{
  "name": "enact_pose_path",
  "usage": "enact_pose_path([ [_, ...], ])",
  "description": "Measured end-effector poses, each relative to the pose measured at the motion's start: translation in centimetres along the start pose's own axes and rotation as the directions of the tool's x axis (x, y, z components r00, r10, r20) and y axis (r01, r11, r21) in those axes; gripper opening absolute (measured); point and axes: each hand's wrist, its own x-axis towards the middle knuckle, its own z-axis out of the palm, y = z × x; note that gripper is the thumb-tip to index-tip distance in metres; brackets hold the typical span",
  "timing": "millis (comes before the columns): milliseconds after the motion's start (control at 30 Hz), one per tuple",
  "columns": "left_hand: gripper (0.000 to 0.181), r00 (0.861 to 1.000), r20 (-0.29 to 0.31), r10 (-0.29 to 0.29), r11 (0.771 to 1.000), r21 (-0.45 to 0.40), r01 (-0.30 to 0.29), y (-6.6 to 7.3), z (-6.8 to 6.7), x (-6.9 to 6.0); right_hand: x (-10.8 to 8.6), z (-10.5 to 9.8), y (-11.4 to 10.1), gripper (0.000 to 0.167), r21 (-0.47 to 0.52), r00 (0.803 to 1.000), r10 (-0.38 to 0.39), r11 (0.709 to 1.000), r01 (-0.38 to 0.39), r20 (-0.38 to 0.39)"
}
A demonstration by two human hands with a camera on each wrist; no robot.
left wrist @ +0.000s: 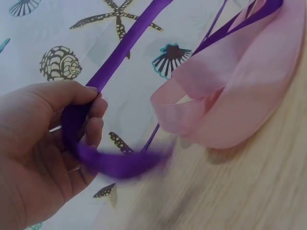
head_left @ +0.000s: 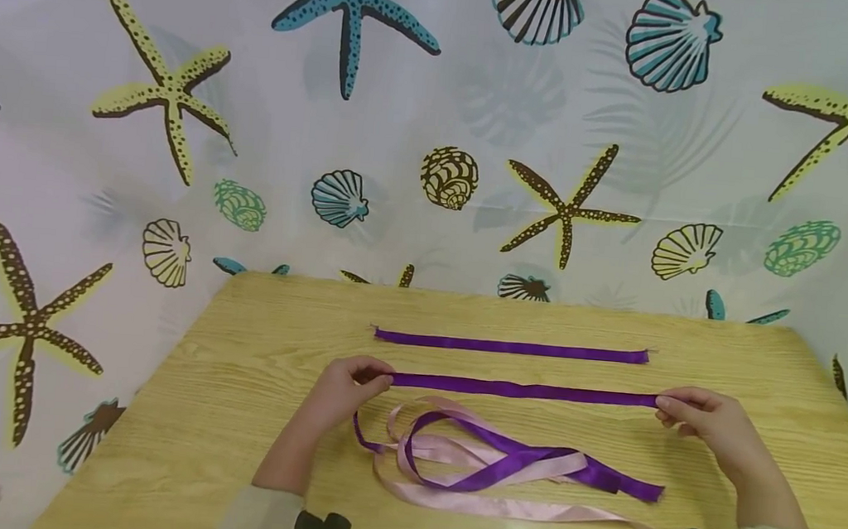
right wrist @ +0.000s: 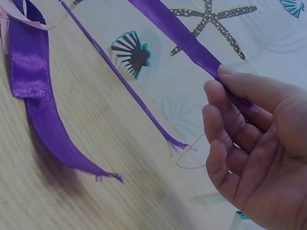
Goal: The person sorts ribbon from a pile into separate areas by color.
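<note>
A purple ribbon (head_left: 522,389) is stretched level between both hands. The left hand (head_left: 347,387) pinches its left part between thumb and index finger. In the left wrist view, a tail of the ribbon (left wrist: 122,165) hangs in a curve below that hand (left wrist: 43,148). The right hand (head_left: 711,420) pinches the right end; in the right wrist view that hand (right wrist: 268,129) has its thumb and index finger on the ribbon (right wrist: 177,31). Just behind lies a separate purple strip (head_left: 510,348), straight on the table, with loose threads at its ends.
Nearer the person, looped pink ribbon (head_left: 480,504) and purple ribbon (head_left: 528,455) lie in a loose tangle on the wooden table (head_left: 238,349). A cloth (head_left: 405,122) printed with starfish and shells hangs behind and beside the table.
</note>
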Motion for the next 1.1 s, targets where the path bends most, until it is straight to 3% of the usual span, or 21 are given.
enact_pose_path([
  [300, 0.016, 0.998, -0.039, -0.041, 0.999, -0.031, 0.040, -0.6, -0.8, 0.1, 0.0, -0.2, 0.2, 0.022, 0.040, 1.000, 0.000, 0.999, 0.001, -0.017],
  [700, 0.020, 0.992, -0.074, -0.103, 0.994, -0.030, 0.101, -1.5, -1.2, -0.2, 0.2, -0.8, 0.8, 0.028, 0.052, 0.998, 0.035, 0.998, -0.033, -0.046],
  [1100, 0.021, 0.979, -0.139, -0.150, 0.988, -0.042, 0.146, -3.4, -1.8, -0.2, 0.4, -1.4, 0.7, 0.025, 0.068, 0.995, 0.038, 0.997, -0.032, -0.091],
])
